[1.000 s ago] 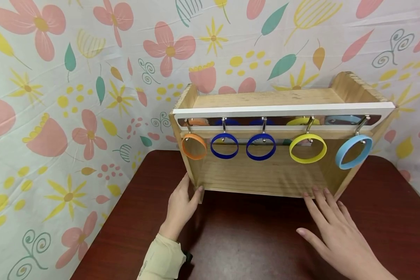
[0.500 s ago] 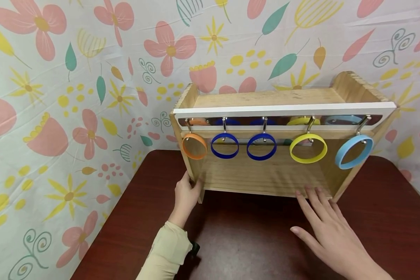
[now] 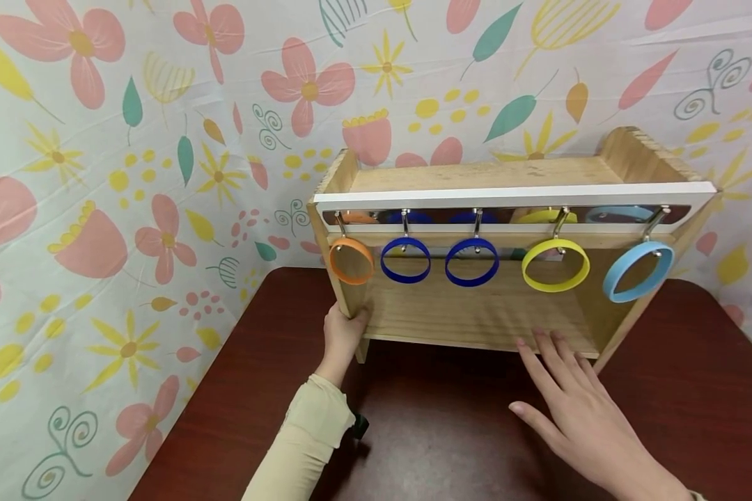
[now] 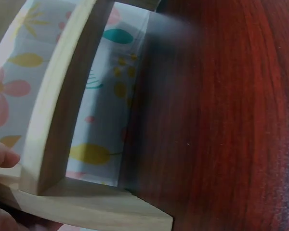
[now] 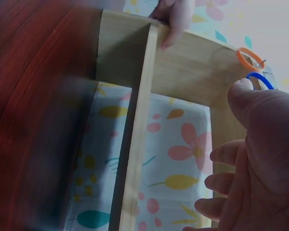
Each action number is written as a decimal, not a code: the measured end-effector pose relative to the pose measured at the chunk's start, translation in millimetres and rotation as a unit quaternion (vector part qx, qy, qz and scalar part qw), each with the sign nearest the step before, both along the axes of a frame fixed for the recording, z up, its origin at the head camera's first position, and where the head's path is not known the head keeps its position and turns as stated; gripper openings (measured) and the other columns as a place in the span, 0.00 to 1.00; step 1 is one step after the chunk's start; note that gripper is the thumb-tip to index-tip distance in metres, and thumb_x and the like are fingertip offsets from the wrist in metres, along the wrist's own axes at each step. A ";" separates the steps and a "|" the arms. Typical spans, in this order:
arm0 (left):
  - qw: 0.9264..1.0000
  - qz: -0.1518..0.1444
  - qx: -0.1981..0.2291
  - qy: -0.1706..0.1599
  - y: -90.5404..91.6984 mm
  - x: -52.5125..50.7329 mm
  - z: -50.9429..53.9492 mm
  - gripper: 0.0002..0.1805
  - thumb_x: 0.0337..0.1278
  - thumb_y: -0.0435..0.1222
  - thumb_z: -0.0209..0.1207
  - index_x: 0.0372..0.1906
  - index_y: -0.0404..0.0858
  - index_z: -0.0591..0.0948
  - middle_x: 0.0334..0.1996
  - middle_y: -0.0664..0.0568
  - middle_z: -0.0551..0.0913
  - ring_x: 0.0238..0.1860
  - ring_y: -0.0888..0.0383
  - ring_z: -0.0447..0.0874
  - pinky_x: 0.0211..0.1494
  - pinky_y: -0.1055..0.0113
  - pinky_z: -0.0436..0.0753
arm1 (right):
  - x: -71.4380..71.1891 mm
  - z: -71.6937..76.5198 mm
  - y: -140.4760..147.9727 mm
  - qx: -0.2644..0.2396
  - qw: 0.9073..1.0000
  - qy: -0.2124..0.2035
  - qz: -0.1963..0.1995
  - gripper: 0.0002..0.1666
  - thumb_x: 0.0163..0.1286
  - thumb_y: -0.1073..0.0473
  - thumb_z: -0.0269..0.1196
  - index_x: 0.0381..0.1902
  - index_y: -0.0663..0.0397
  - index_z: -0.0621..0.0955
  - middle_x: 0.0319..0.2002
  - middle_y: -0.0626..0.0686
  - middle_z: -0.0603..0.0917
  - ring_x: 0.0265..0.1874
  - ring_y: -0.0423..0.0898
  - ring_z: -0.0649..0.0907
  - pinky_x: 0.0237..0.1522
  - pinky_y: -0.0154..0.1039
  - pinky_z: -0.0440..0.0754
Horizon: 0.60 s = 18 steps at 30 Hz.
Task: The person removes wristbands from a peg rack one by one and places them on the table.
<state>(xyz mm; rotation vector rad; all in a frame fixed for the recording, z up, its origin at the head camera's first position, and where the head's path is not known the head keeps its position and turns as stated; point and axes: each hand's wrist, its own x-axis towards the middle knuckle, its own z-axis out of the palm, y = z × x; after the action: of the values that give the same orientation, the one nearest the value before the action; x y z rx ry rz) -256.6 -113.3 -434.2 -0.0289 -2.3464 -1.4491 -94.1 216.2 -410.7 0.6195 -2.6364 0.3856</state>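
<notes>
Left hand (image 3: pixel 343 334): fingers curled round the lower part of the shelf's left side panel, thumb on the inner face. Right hand (image 3: pixel 579 410): fingers wide and nearly straight, holding nothing; they overlap the front edge of the lower board (image 3: pixel 470 313), but contact cannot be confirmed.

The wooden shelf (image 3: pixel 489 174) stands upright on the table (image 3: pixel 451 445), between the hands and the floral backdrop (image 3: pixel 213 139). Along its front, a white-edged reflective strip (image 3: pixel 514 195) carries five hooks. From left to right hang an orange ring (image 3: pixel 354 282), a first dark blue ring (image 3: pixel 406 280), a second dark blue ring (image 3: pixel 473 283), a yellow ring (image 3: pixel 555 288) and a light blue ring (image 3: pixel 627 296).

Risks, in this inspector's judgement: the grip is one-sided, so a push or pull from the left alone could swing the shelf askew. A jolt or forward tilt could slip rings off their hooks, as they appear to hang loose. Lifting by one end could tip the unit; lowering it carelessly could trap fingers beneath.
</notes>
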 end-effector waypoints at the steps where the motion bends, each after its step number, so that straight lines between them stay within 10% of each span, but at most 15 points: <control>1: 1.000 0.002 0.001 -0.003 0.2 -0.9 -1.5 0.07 0.56 0.34 0.65 0.35 0.33 0.82 0.27 0.43 0.84 0.25 0.53 0.81 0.27 0.59 0.80 | -0.4 -0.1 -0.6 -0.001 1.000 0.000 0.001 0.49 0.67 0.41 0.63 0.76 0.53 0.56 0.77 0.59 0.48 0.75 0.59 0.47 0.72 0.54 0.38; 18: 0.998 0.011 -0.051 -0.025 -3.6 2.3 -14.4 0.13 0.62 0.44 0.63 0.30 0.38 0.79 0.20 0.49 0.80 0.21 0.56 0.78 0.25 0.62 0.79 | -3.3 -0.6 -7.3 0.000 1.000 0.004 0.016 0.48 0.68 0.41 0.62 0.77 0.53 0.55 0.77 0.59 0.47 0.74 0.61 0.50 0.73 0.50 0.38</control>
<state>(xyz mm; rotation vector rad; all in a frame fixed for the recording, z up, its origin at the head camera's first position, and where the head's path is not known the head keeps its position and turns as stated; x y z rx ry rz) -254.2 -116.9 -448.7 0.0070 -2.4519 -1.3338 -97.4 208.9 -411.3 0.6633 -2.6219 0.3914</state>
